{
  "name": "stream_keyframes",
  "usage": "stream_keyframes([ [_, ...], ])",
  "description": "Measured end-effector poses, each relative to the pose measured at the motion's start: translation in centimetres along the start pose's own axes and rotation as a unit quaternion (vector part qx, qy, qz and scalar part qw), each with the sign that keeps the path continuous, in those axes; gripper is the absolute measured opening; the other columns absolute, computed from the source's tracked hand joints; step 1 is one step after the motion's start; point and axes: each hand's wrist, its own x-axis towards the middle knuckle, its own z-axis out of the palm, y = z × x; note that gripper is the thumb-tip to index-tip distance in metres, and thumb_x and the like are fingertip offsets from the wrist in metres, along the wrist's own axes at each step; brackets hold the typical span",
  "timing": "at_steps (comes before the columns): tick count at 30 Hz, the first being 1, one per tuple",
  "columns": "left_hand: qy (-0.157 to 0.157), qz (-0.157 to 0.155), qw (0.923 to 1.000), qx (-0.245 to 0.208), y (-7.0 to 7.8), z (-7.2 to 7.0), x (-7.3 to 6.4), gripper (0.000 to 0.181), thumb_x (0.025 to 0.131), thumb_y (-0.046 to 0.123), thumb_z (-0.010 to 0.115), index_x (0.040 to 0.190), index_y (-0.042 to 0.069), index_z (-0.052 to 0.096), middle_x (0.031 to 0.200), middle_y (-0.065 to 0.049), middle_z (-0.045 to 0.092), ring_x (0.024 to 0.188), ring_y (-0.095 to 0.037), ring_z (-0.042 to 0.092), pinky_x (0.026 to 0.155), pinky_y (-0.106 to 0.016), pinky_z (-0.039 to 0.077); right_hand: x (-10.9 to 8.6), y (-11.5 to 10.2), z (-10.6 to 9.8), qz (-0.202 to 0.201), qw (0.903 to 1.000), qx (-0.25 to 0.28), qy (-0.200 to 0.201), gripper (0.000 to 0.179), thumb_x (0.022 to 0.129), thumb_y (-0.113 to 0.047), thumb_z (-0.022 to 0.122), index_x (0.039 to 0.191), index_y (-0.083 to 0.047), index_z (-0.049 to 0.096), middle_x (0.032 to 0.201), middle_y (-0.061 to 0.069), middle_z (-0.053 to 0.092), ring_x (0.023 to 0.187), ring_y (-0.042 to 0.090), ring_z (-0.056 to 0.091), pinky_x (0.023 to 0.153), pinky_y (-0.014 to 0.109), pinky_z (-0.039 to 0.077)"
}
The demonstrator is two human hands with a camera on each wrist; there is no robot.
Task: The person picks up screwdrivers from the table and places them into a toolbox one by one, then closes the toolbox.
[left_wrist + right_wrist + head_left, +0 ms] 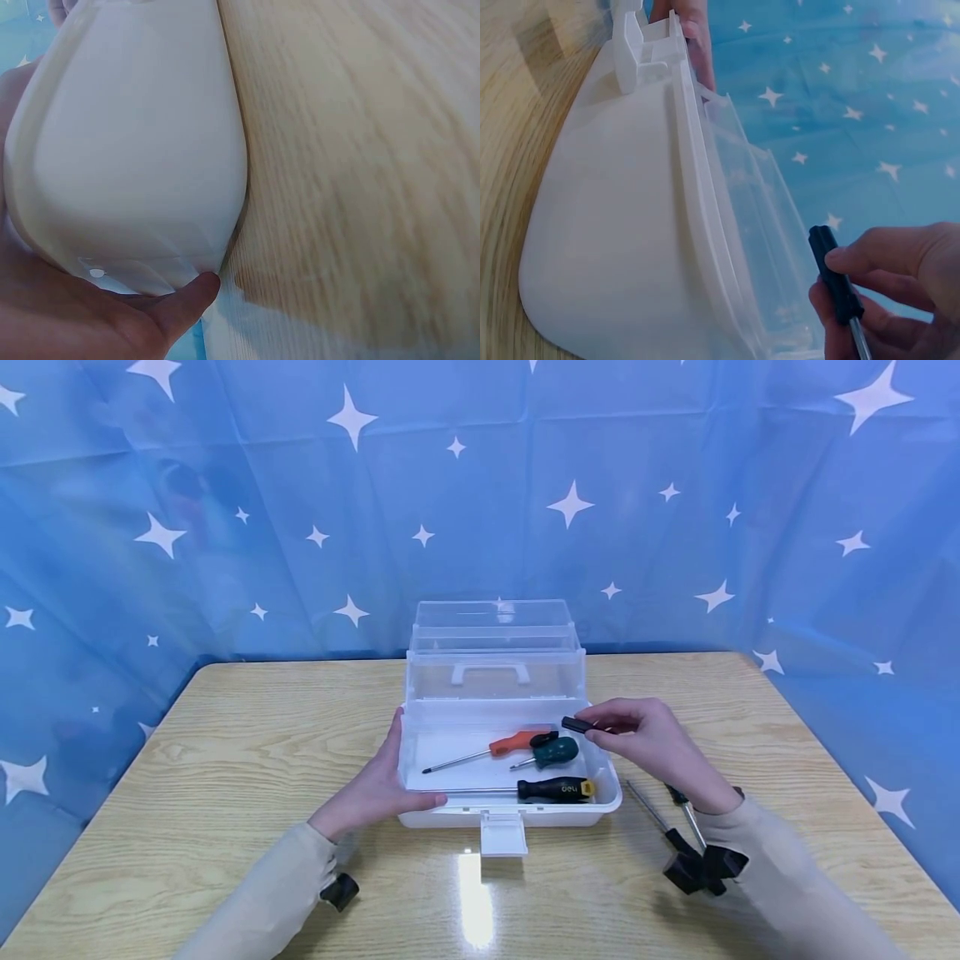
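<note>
A white toolbox (450, 818) with its clear lid (495, 677) raised sits on the table. My left hand (378, 785) grips its left end, thumb at the front rim and fingers along the side. Over the right rim, my right hand (652, 743) pinches a small black-handled screwdriver (832, 274); its metal shaft shows in the right wrist view. Inside the box lie an orange-handled screwdriver (513, 742), a stubby green screwdriver (557, 752) and a long black and yellow screwdriver (555, 789) along the front wall.
Right of the box, more dark-handled tools (678, 839) lie on the wooden table (247, 760), partly behind the right sleeve. The box's front latch (503, 835) hangs down. A blue curtain with white stars (285, 510) stands behind the table.
</note>
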Motion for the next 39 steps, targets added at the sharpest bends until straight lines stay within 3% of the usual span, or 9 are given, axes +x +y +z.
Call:
stream_keyframes([
  [10,-0.007,0.005,1.0,0.002,0.1,0.1,0.3,0.13,0.071,0.031,0.086,0.154,0.018,-0.013,0.159,-0.013,0.008,0.139,-0.036,0.022,0.107,-0.059,0.022,0.3,-0.6,0.8,-0.009,0.9998,0.013,-0.014,0.025,0.089,-0.008,0.069,0.114,-0.003,0.071,0.108,0.01,0.068,0.088,0.02,0.062,0.072,0.029,0.052],
  [23,-0.005,-0.008,1.0,0.003,0.3,0.0,0.1,0.128,0.073,0.029,0.085,0.154,0.017,-0.014,0.159,-0.014,0.009,0.138,-0.036,0.023,0.106,-0.058,0.025,1.1,-0.9,3.1,-0.028,0.9983,0.021,-0.047,0.022,0.087,-0.005,0.07,0.109,-0.005,0.073,0.099,0.006,0.069,0.082,0.018,0.062,0.068,0.03,0.052],
  [29,-0.006,-0.017,0.9997,0.013,0.2,0.0,-0.1,0.129,0.074,0.034,0.084,0.153,0.016,-0.016,0.159,-0.014,0.003,0.141,-0.036,0.016,0.108,-0.058,0.022,1.6,-1.2,4.1,-0.06,0.9961,0.018,-0.062,0.021,0.087,-0.004,0.07,0.107,-0.003,0.074,0.097,0.006,0.07,0.08,0.015,0.063,0.068,0.029,0.052],
  [33,-0.003,-0.009,1.0,0.004,0.2,0.0,-0.1,0.128,0.073,0.032,0.085,0.154,0.018,-0.013,0.159,-0.012,0.006,0.141,-0.035,0.018,0.108,-0.058,0.022,1.9,-1.6,4.7,-0.076,0.9928,0.037,-0.084,0.02,0.087,-0.002,0.069,0.107,0.0,0.073,0.097,0.008,0.07,0.077,0.014,0.064,0.067,0.028,0.053],
  [39,-0.004,0.001,1.0,-0.002,0.1,0.0,0.0,0.127,0.074,0.031,0.084,0.154,0.017,-0.014,0.159,-0.013,0.007,0.14,-0.035,0.018,0.107,-0.058,0.022,2.4,-2.2,5.5,-0.085,0.9881,0.067,-0.11,0.019,0.089,-0.001,0.066,0.107,-0.002,0.073,0.099,0.007,0.07,0.081,0.025,0.066,0.069,0.028,0.053],
])
